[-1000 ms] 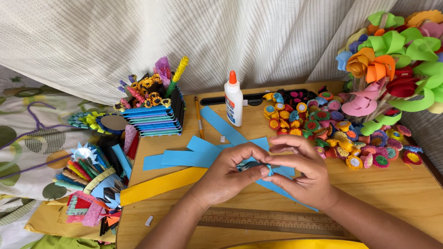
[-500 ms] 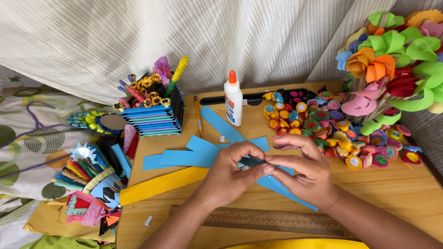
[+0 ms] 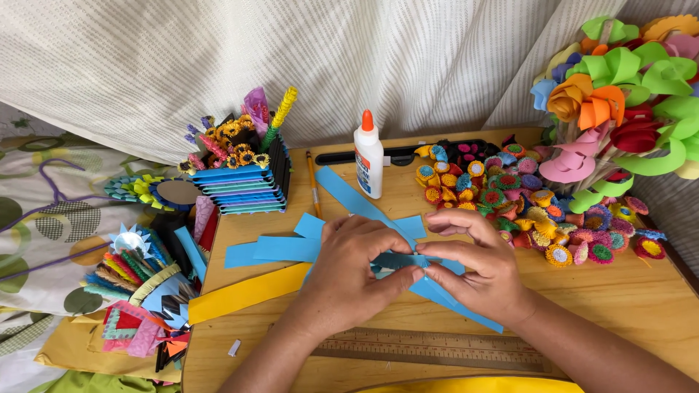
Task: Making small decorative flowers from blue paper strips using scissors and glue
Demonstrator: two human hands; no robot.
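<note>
I see both forearms coming up from the bottom edge and meeting over the middle of the wooden table [image 3: 641,306]. My left hand [image 3: 349,273] lies palm down, knuckles toward the camera, its thumb stretched right to the meeting point. My right hand [image 3: 477,266] arches over from the other side, wrist bent, index finger curved above and thumb tucked below.

Both hands pinch the same blue paper strip [image 3: 397,260] between thumb and fingertips, right where the two hands touch. The piece sits in that pinch, just above the tabletop, and its fold or curl is too small for me to read. Its loose end runs on down to the right, under my right hand, to a point near the wooden ruler [image 3: 437,348].

More blue strips [image 3: 280,249] fan out flat under and behind the left hand, and a yellow strip [image 3: 244,293] lies slanted just beside them on the left. A white glue bottle [image 3: 368,156] with an orange cap stands upright behind the hands, a pencil [image 3: 314,183] beside it. Small rolled paper flowers [image 3: 524,204] crowd the right side of the table.
</note>
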